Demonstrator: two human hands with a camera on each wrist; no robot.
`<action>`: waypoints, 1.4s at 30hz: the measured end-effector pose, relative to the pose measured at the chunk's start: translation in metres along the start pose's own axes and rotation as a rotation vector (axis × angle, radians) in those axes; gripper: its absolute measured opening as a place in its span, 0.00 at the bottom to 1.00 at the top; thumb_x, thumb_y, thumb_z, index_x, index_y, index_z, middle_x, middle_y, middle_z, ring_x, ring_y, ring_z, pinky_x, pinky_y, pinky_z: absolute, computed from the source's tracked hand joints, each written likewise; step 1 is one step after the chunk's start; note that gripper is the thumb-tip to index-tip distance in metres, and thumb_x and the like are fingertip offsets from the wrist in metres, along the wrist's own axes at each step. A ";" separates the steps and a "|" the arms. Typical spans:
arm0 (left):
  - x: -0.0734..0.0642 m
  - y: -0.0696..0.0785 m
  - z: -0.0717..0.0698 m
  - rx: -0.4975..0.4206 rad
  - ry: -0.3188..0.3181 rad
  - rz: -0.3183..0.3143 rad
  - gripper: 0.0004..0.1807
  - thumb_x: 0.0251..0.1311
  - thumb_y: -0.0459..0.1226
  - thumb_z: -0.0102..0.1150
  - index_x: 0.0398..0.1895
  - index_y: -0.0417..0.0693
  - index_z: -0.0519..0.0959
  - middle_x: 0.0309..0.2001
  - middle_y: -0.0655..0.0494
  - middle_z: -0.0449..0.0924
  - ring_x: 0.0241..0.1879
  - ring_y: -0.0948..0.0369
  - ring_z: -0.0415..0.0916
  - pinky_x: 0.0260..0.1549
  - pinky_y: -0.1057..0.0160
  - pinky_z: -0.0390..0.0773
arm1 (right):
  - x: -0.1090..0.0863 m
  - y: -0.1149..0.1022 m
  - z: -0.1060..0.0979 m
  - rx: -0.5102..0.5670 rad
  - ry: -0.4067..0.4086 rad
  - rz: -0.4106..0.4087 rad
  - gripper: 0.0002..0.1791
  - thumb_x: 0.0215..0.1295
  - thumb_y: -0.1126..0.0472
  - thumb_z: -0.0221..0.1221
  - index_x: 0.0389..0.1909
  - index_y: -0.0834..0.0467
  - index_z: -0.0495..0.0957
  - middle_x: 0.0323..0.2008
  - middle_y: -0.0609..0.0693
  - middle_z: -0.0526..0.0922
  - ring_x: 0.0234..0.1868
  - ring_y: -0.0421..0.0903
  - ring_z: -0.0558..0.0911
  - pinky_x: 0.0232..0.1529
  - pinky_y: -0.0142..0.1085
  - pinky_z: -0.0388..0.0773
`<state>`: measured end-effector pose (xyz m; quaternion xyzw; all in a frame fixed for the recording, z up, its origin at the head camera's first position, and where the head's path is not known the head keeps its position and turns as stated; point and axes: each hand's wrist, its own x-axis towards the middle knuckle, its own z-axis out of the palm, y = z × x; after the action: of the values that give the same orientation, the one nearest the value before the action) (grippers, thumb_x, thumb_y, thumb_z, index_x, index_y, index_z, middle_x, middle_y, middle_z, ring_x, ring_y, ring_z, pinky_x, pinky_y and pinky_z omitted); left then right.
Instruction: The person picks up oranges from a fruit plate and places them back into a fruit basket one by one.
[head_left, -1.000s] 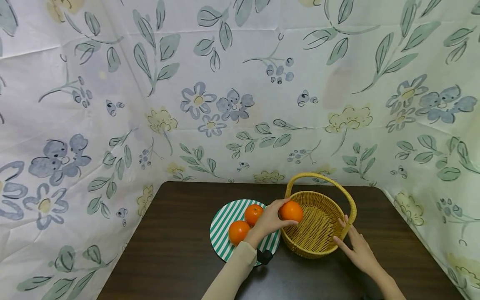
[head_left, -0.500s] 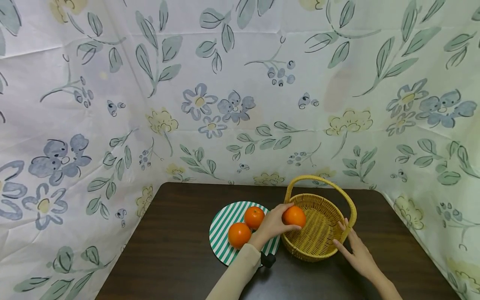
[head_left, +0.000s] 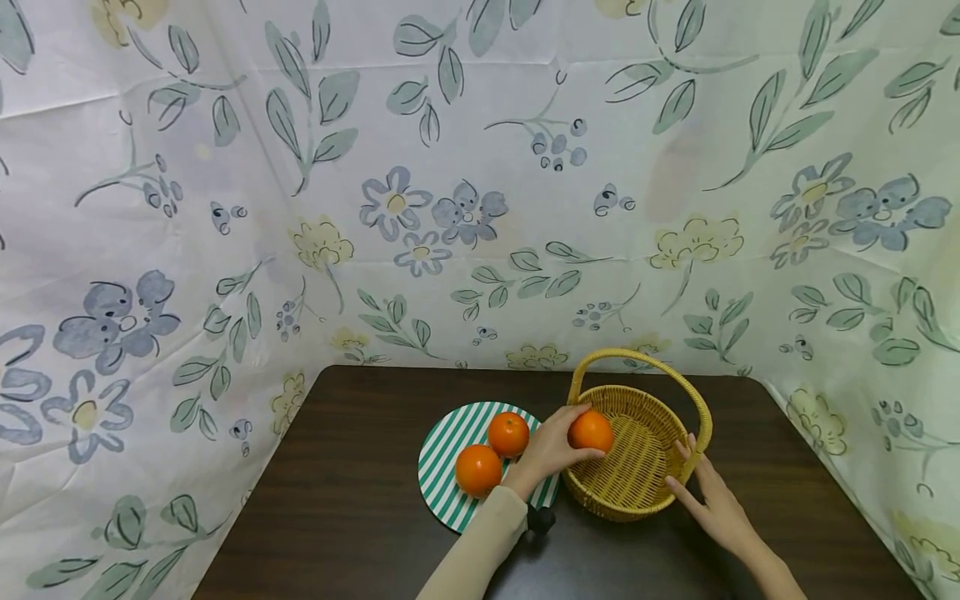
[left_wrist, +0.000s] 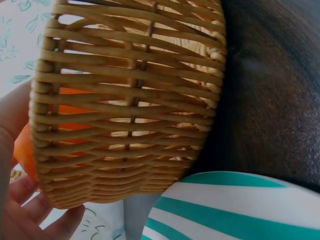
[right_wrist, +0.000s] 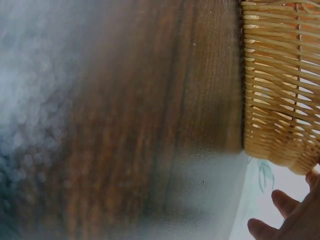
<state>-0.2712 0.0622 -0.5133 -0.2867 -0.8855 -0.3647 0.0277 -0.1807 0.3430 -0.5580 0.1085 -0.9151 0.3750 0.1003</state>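
My left hand [head_left: 553, 446] grips an orange [head_left: 592, 431] between thumb and fingers at the left inner side of a yellow wicker basket [head_left: 626, 467]. In the left wrist view the orange [left_wrist: 25, 152] shows beside the rim and through the weave of the basket wall [left_wrist: 130, 100]. My right hand [head_left: 716, 508] touches the basket's right side near the foot of its arched handle [head_left: 701, 400], with its fingers fairly straight and spread. The right wrist view shows some fingers [right_wrist: 286, 203] below the basket wall [right_wrist: 280, 85].
Left of the basket lies a round green-and-white striped mat [head_left: 442, 458] bearing two more oranges, a rear one [head_left: 508, 434] and a front one [head_left: 478, 471]. The dark wooden table [head_left: 337, 500] backs onto a floral cloth [head_left: 465, 208].
My left hand has carried the orange slightly right and down, farther over the basket's inside. The right hand stays at the basket's right side, and the other two oranges have not moved.
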 end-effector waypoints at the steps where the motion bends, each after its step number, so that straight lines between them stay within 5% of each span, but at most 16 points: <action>1: 0.000 0.000 0.001 0.002 0.002 0.000 0.42 0.47 0.60 0.63 0.67 0.65 0.61 0.62 0.64 0.67 0.53 0.63 0.73 0.46 0.63 0.77 | 0.000 0.000 0.000 0.007 0.000 -0.005 0.38 0.68 0.57 0.52 0.73 0.54 0.45 0.73 0.46 0.30 0.68 0.71 0.42 0.49 0.74 0.48; 15: 0.000 -0.002 0.013 0.040 0.037 -0.010 0.42 0.47 0.57 0.65 0.67 0.62 0.63 0.62 0.63 0.67 0.56 0.62 0.71 0.49 0.60 0.76 | 0.002 0.002 -0.002 -0.030 -0.040 0.043 0.38 0.70 0.53 0.49 0.74 0.51 0.40 0.73 0.50 0.31 0.68 0.70 0.42 0.47 0.73 0.52; 24: -0.001 0.002 0.016 0.081 -0.009 -0.039 0.42 0.47 0.55 0.66 0.67 0.67 0.60 0.64 0.63 0.64 0.57 0.61 0.70 0.48 0.59 0.76 | -0.001 -0.001 -0.001 -0.022 -0.032 0.047 0.37 0.69 0.54 0.50 0.73 0.52 0.43 0.73 0.50 0.30 0.69 0.70 0.43 0.48 0.72 0.52; 42: -0.001 0.006 0.014 0.096 -0.050 -0.059 0.38 0.53 0.55 0.60 0.68 0.61 0.62 0.66 0.61 0.62 0.60 0.60 0.67 0.49 0.58 0.76 | 0.000 0.000 0.000 -0.035 -0.034 0.055 0.37 0.70 0.53 0.49 0.73 0.51 0.43 0.73 0.48 0.29 0.68 0.71 0.44 0.47 0.73 0.53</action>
<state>-0.2649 0.0741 -0.5198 -0.2680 -0.9104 -0.3152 0.0084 -0.1807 0.3429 -0.5585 0.0881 -0.9258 0.3595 0.0761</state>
